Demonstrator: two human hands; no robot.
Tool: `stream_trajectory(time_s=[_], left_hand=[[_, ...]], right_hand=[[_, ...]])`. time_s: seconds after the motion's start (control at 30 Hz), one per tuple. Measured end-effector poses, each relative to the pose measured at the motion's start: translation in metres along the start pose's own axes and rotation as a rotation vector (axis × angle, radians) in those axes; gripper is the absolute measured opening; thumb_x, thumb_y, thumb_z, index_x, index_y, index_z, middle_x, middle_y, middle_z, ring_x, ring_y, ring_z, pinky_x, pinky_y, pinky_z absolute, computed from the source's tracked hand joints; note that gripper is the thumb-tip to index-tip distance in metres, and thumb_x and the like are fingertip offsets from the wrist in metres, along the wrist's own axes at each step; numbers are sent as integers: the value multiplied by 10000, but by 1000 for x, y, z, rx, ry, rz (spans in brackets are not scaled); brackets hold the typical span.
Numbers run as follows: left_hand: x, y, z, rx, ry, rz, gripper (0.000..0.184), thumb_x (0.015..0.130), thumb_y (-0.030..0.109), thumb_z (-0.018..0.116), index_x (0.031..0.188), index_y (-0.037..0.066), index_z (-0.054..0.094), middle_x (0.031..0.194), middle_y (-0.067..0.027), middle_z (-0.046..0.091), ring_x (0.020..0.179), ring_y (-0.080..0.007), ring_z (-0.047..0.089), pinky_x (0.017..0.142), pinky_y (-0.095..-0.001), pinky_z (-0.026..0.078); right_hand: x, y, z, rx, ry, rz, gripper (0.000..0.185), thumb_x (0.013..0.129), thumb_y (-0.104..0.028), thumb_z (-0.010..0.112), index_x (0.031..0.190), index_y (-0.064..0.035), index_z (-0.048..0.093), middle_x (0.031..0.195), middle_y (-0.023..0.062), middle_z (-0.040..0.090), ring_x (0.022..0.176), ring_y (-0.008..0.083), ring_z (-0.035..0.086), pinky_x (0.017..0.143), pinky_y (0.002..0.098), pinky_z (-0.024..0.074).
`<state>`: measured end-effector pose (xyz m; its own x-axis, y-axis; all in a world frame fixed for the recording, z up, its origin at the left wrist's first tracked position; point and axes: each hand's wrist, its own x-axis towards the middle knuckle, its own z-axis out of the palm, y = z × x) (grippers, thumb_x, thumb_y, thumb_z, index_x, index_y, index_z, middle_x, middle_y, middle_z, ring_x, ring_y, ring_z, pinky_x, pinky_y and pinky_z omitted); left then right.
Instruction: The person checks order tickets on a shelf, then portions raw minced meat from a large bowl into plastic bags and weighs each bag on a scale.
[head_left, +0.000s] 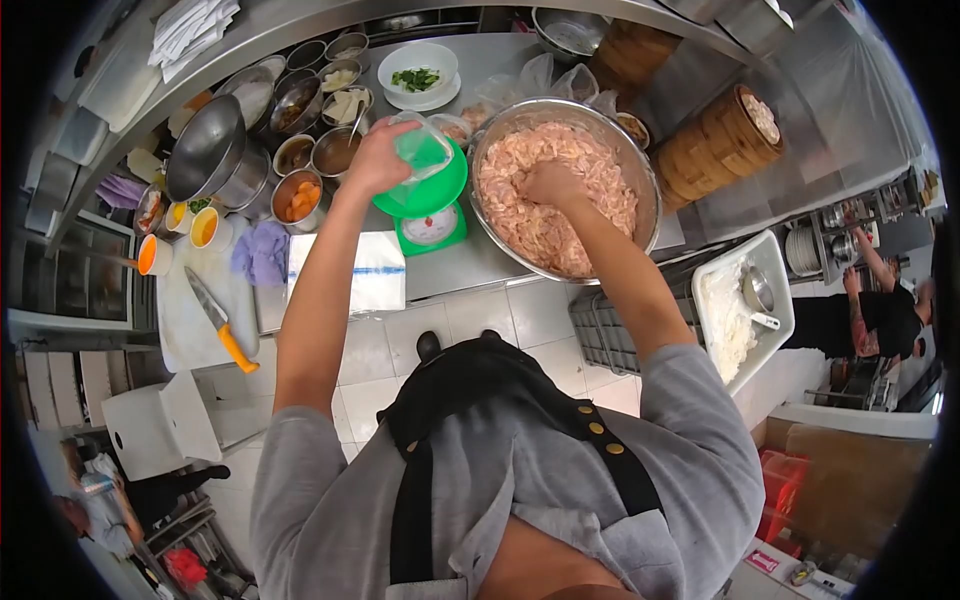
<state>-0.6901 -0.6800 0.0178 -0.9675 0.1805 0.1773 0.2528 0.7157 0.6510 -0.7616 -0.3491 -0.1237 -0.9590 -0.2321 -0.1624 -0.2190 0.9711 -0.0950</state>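
My left hand (380, 158) holds a clear plastic bag (424, 150) over the green pan (428, 188) of a kitchen scale. The scale's round dial (430, 227) faces me. My right hand (553, 185) is pushed into a heap of raw, pale pink meat (600, 200) in a large steel bowl (650, 205), right of the scale. Its fingers are hidden in the meat. A stack of flat white plastic bags (380, 262) with a blue stripe lies left of the scale, near the counter's front edge.
A knife (208, 302) with an orange handle lies on a white board (175, 320) at left. Several steel pots stand behind it. A white bowl (418, 68) of greens is at the back. Bamboo steamers (715, 150) and a white tub (785, 290) are at right. Another person (880, 325) stands far right.
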Motion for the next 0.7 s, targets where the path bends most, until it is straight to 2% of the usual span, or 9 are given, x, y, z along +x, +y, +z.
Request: stream_trajectory(time_s=[0.07,0.17,0.23,0.3,0.37,0.43,0.47,0.57,0.7], left_hand=[[0,0,3,78,30,38,656,562,-6,640,1201,130,578,1310,-280,419,1215,-354,443,986,-353,394],[-6,0,-5,87,47,11,661,568,-20,661,1208,116,568,1276,-233,469,1113,-327,534,856,-342,486],[-8,-6,-10,25,31,-43,664,568,-30,656,1211,110,566,1266,-212,478,1055,-310,575,770,-337,532],[-6,-11,-10,-68,16,-53,647,565,25,652,1200,127,579,1285,-301,441,1261,-365,390,1028,-360,350],[-7,-6,-8,-59,11,-62,645,566,22,649,1199,129,580,1284,-302,441,1259,-366,392,1028,-360,351],[-5,-2,-12,-46,23,-75,644,567,19,646,1198,131,581,1283,-303,442,1257,-367,394,1027,-359,352],[-7,-1,-14,3,41,-40,646,568,16,643,1200,136,579,1288,-303,436,1258,-366,394,1026,-357,355],[-7,0,-10,12,28,-43,631,572,11,638,1187,141,588,1291,-303,433,1256,-364,397,1021,-353,362],[-7,2,-10,-109,34,-46,568,577,-2,631,1130,128,626,1260,-279,479,1228,-362,433,1004,-348,380]], right_hand=[[-36,-36,-58,64,9,145,434,650,-280,739,992,-25,659,1011,183,644,947,274,621,789,336,515],[-62,-3,-103,404,-190,-46,281,712,-159,663,920,30,655,979,177,652,873,250,640,730,330,527],[-69,25,-119,1212,-244,174,219,723,-72,616,922,-1,670,950,165,661,825,248,649,732,330,525],[-64,59,-96,1188,-203,134,285,728,-68,615,1008,-20,646,977,173,653,876,265,638,777,346,515],[-65,90,-59,1166,-157,98,360,734,-63,614,1093,-38,622,1003,181,645,926,281,628,821,361,504],[-63,105,-37,-99,75,-377,540,743,-120,640,1266,-116,506,1156,202,574,1051,331,566,910,386,455],[-77,88,-66,125,-46,-57,752,687,-230,716,1361,-170,387,1300,204,459,1147,348,493,966,396,409],[-79,80,-67,35,-1,-419,881,572,-248,784,1360,-197,393,1298,204,461,1132,328,506,961,377,415],[-84,67,-47,25,-53,-328,817,533,-170,775,1296,-169,486,1210,193,536,1072,325,550,924,372,446]])
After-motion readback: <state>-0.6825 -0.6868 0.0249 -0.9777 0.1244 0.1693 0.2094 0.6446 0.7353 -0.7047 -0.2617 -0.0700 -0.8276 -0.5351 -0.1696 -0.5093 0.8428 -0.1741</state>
